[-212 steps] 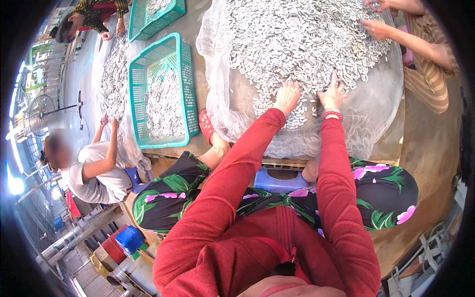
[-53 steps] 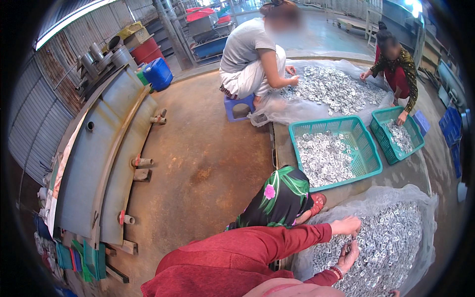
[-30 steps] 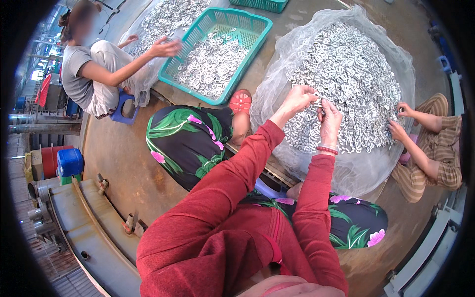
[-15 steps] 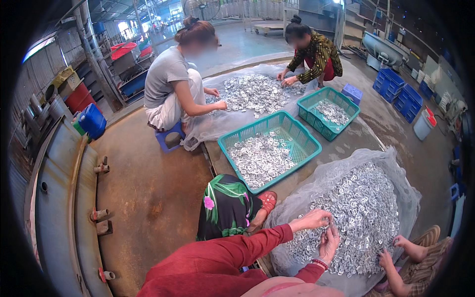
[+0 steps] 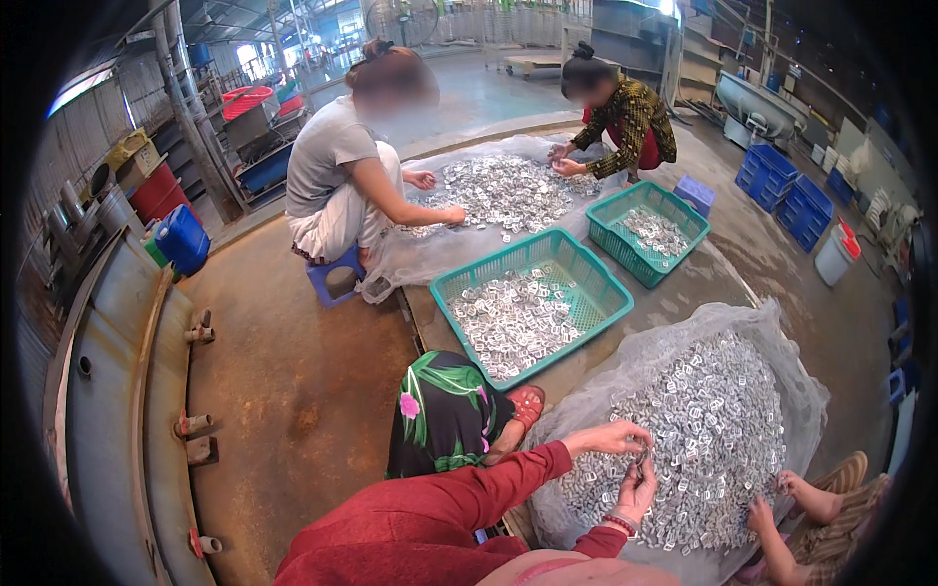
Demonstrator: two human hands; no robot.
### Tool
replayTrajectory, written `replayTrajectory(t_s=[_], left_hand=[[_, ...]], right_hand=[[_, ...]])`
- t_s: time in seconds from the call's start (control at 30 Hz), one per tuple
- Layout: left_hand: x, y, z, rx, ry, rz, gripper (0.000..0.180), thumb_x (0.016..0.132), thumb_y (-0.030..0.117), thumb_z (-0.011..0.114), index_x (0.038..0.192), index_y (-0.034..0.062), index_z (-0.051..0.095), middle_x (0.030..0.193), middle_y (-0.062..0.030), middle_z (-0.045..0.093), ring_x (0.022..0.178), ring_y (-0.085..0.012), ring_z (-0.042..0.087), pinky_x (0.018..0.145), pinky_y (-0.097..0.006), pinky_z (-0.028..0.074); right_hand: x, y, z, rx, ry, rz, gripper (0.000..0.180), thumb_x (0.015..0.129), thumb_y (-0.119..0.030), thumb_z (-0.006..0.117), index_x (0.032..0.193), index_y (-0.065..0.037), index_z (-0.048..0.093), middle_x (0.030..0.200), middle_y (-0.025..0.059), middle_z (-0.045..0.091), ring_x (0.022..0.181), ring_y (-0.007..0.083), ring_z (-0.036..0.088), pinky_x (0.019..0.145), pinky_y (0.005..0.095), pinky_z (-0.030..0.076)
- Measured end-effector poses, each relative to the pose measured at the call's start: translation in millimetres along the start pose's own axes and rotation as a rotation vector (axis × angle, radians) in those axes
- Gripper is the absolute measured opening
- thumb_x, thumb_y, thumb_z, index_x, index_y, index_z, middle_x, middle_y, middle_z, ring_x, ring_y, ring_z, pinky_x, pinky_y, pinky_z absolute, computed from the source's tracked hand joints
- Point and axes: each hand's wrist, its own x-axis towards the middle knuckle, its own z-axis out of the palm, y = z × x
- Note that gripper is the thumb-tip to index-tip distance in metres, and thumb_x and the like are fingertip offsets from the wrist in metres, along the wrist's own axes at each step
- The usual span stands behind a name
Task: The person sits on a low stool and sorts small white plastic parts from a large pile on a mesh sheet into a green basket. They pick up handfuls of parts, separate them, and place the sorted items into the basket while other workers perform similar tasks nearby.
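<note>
left hand and right hand nearly met, bent-fingered, I couldn't tell if pinching anything, grey pieces lay on netting

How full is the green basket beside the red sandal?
Partly full: silvery pieces lie in the green basket, but bare mesh shows toward its right side.

Anything between the left hand and right hand is too small to tell, the grey-shirted worker and checked-shirted worker are blurred about the head, and the striped-clad worker is cut off at lower right.
</note>
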Motion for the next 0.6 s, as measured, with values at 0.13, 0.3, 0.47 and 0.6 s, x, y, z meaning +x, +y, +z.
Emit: replayTrajectory(t_s=[0.13,0.3,0.47,0.6], left_hand=[[4.6,23.5,-7.1,-0.416,-0.15,-0.425,0.024,0.081,0.014,0.053,0.103,0.0048,0.056,0.07,0.0006,0.05,0.053,-0.007,0.044,0.048,-0.024,0.038],[2.9,-6.1,-1.2,-0.027,-0.123,-0.099,0.023,0.082,0.014,0.052,0.103,0.0048,0.056,0.068,-0.0007,0.049,0.058,-0.0085,0.048,0.055,-0.025,0.042],[4.1,25.9,25.6,-0.461,-0.213,-0.459,0.025,0.083,0.014,0.051,0.106,0.0057,0.052,0.082,-0.0037,0.055,0.07,-0.0128,0.054,0.062,-0.028,0.045],[-13.2,11.6,38.1,-1.307,0.065,-0.586,0.016,0.085,0.02,0.049,0.094,0.0078,0.052,0.084,-0.0025,0.054,0.073,-0.0114,0.054,0.057,-0.029,0.047]], right_hand=[[-8.2,-4.2,15.9,-0.031,0.041,-0.107,0.02,0.077,-0.007,0.063,0.095,0.0,0.059,0.09,0.0038,0.061,0.076,0.0095,0.057,0.061,0.0174,0.045],[10.7,21.7,-6.1,0.229,-0.046,0.015,0.019,0.081,0.002,0.055,0.099,0.005,0.053,0.085,0.0088,0.056,0.066,0.0107,0.05,0.058,0.0175,0.044],[-11.1,32.4,-19.7,-0.733,0.1,-0.496,0.019,0.082,0.0,0.05,0.101,0.003,0.052,0.092,0.0065,0.056,0.069,0.0093,0.046,0.067,0.0223,0.045],[1.0,-17.8,1.9,0.012,0.12,-0.348,0.016,0.087,-0.02,0.048,0.087,-0.005,0.053,0.081,0.0029,0.051,0.067,0.0125,0.046,0.061,0.0257,0.041]])
